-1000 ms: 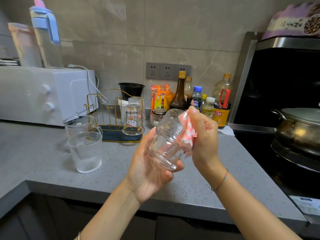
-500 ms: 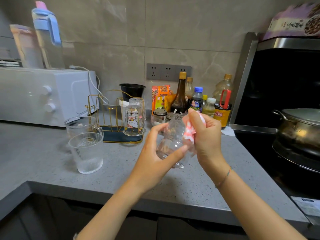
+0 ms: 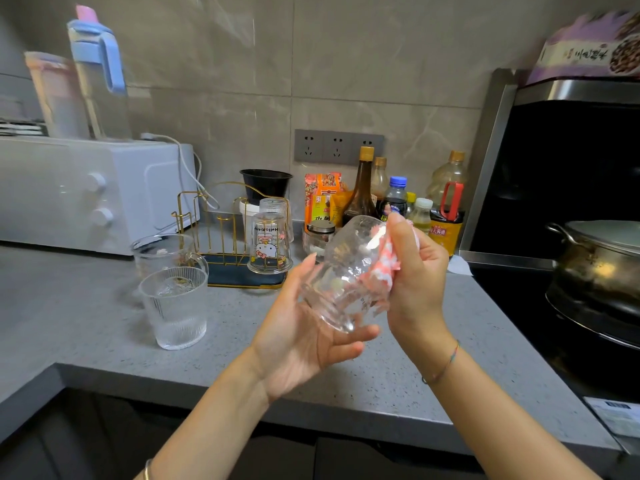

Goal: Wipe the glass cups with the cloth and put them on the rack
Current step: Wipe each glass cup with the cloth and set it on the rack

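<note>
Cradled a clear glass cup in the left hand above the near part of the grey counter, palm up, fingers curled under its lower end, thumb raised along its left side. Held it tilted, one end low and near, the other high and farther back; could not tell mouth from base. Pressed a pink-and-white cloth against the cup's right side with the right hand, gripping the cloth between curled fingers and thumb. Wore a thin coloured bracelet on the right wrist.

Had, at near left on the counter, a ribbed cup standing upright, well apart from both hands. Had just behind it a handled mug of clear glass, also upright; could not tell whether touching.

Had farther back, near the middle, a gold wire rack on a dark tray, with a printed cup upside down at its right end and a plain cup upside down just behind that.

Had to the right of the rack a small lidded jar, then a cluster of bottles against the far wall, under a grey socket strip. Had a black bowl behind the rack.

Had at far left a white oven bearing a blue-lidded jug, and at far right a lidded metal pot.
</note>
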A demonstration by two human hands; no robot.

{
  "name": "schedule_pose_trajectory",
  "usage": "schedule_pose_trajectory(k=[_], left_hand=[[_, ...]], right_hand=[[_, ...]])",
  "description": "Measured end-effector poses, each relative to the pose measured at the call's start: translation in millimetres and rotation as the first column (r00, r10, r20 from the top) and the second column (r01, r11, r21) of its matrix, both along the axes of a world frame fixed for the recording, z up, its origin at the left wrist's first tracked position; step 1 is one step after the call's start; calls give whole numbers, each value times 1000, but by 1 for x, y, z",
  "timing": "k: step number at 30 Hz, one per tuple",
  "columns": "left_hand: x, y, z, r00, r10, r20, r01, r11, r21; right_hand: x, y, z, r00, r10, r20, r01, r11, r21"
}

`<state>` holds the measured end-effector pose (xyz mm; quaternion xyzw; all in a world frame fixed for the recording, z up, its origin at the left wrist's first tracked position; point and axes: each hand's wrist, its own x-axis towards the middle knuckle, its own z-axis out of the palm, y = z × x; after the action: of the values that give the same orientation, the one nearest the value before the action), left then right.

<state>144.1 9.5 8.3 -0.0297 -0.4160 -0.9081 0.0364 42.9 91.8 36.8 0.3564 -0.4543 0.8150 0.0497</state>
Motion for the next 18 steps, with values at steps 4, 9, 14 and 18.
schedule_pose_trajectory(k=[4, 9, 14, 18], left_hand=[[-4, -2, 6, 943, 322, -86, -324, 820, -472], [-6, 4, -4, 766, 469, -439, -590, 243, -770], [-6, -3, -11, 770, 484, -416, -603, 336, -723], [-4, -4, -7, 920, 324, -220, -392, 768, -507]], right_hand=[[-8, 0, 6, 998, -66, 17, 65, 997, 48], [-11, -2, 0, 994, -110, -23, 112, 986, 124], [-9, 0, -4, 998, -57, -30, 60, 991, 117], [-9, 3, -6, 998, 69, 5, -69, 996, 54]])
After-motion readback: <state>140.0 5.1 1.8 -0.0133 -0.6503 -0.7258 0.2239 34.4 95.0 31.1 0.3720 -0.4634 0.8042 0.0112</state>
